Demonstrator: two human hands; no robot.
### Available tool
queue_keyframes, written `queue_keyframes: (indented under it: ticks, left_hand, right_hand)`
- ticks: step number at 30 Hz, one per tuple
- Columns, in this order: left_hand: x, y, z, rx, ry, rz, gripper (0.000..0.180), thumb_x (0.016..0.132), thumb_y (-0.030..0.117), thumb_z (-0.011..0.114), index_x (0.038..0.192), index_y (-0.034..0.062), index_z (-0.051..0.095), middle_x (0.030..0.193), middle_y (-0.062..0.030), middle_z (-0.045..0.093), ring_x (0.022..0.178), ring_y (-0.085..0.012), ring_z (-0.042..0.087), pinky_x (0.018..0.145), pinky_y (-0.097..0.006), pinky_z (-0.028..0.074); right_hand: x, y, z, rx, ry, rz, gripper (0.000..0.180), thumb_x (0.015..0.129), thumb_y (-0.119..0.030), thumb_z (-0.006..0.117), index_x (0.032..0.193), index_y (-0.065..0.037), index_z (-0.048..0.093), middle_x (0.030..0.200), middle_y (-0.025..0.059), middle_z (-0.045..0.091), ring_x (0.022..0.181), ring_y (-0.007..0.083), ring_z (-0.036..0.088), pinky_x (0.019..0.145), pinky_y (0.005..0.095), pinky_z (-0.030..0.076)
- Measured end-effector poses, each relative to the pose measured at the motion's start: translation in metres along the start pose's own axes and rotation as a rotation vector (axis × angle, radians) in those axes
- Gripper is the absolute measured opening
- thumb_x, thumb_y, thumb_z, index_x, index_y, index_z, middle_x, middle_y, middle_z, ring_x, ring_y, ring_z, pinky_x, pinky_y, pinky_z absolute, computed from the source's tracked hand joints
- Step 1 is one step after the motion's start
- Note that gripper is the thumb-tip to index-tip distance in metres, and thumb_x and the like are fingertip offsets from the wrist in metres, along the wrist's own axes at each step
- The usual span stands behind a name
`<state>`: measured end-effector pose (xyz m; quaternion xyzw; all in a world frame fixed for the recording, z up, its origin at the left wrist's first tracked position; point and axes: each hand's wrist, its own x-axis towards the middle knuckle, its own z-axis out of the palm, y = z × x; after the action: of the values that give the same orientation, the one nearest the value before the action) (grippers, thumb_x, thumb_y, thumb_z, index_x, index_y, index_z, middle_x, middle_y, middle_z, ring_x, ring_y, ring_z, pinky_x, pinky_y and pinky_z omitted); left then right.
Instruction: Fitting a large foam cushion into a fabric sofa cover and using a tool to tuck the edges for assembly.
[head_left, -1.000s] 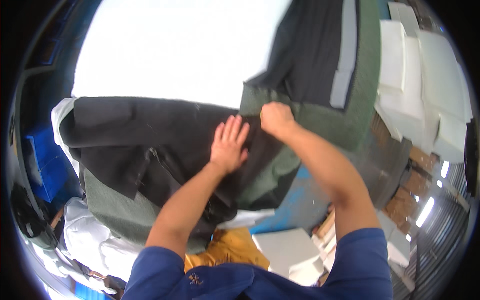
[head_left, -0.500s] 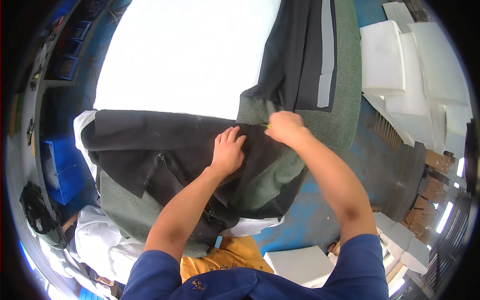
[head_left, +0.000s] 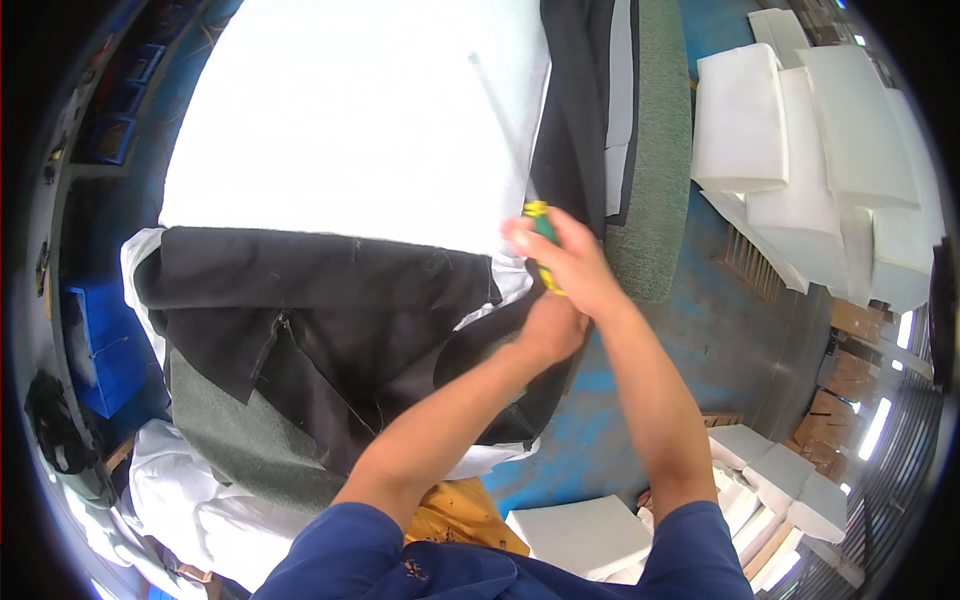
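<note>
The yellow-green tool [head_left: 540, 245] sits in the centre of the frame, gripped by the closed right hand [head_left: 562, 262]. Just below, the left hand [head_left: 550, 328] is closed on the black fabric [head_left: 330, 310] at the white cushion [head_left: 360, 120]. Further right lie a blue floor [head_left: 740, 330] and white foam blocks [head_left: 800, 130]. Half a second earlier, the left hand lay flat and no tool was visible.

Open foam on top, crowding at the near corner

The white foam slab [head_left: 350, 120] lies bare and open to a reach from above. Black fabric [head_left: 320, 310] drapes its near edge, both hands bunched at the corner. Stacked white foam blocks [head_left: 800, 150] hem the right side; blue floor [head_left: 720, 300] between stays passable.
</note>
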<state>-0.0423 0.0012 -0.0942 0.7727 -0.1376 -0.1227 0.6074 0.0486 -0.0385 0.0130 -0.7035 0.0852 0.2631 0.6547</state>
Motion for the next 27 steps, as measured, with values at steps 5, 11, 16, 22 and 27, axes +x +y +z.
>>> queue_keyframes:
  ticks: [5,11,16,22,27]
  left_hand:
    - [-0.031,0.054,-0.045,-0.196,-0.572,-0.29,0.024,0.09,0.012,0.06,0.112,0.005,0.066,0.113,-0.021,0.067,0.104,-0.0382,0.065,0.089,-0.045,0.053]
    - [-0.028,-0.022,-0.076,0.265,-0.152,-0.667,0.032,0.091,0.026,0.066,0.113,0.0042,0.058,0.099,-0.0148,0.072,0.091,-0.0354,0.07,0.078,-0.046,0.053]
    - [-0.039,-0.037,-0.047,0.162,-0.283,-0.545,0.029,0.093,0.031,0.065,0.093,0.002,0.061,0.093,-0.0179,0.07,0.085,-0.0383,0.069,0.075,-0.049,0.053]
    - [-0.066,-0.002,-0.086,-0.338,0.458,-0.45,0.01,0.103,0.011,0.051,0.105,0.0026,0.056,0.083,-0.0183,0.067,0.073,-0.0219,0.068,0.066,-0.033,0.053]
    - [-0.07,0.041,-0.087,-0.108,-0.16,-0.123,0.021,0.091,0.001,0.058,0.111,0.0057,0.061,0.088,-0.0201,0.066,0.08,-0.0356,0.07,0.071,-0.045,0.055]
  right_hand:
    - [0.004,0.126,-0.044,-0.536,0.24,0.045,0.031,0.091,-0.028,0.069,0.099,0.0,0.059,0.09,0.0168,0.067,0.089,0.0325,0.067,0.078,0.0432,0.05]
    - [-0.042,0.101,-0.024,-0.929,0.282,0.1,0.033,0.092,-0.026,0.064,0.106,0.002,0.052,0.108,0.0248,0.065,0.104,0.0458,0.061,0.087,0.052,0.049]
    - [-0.044,0.085,-0.034,-0.82,0.244,0.359,0.037,0.091,-0.033,0.067,0.102,-0.001,0.054,0.1,0.0217,0.067,0.1,0.0442,0.063,0.083,0.05,0.05]
    - [-0.045,0.092,-0.033,-0.777,0.315,0.248,0.044,0.09,-0.042,0.07,0.092,-0.001,0.055,0.08,0.0158,0.064,0.075,0.0308,0.065,0.07,0.0415,0.049]
    - [-0.052,0.094,-0.025,-0.196,0.231,0.355,0.034,0.08,-0.025,0.082,0.086,-0.005,0.055,0.076,0.0004,0.056,0.068,0.0088,0.054,0.06,0.0293,0.048]
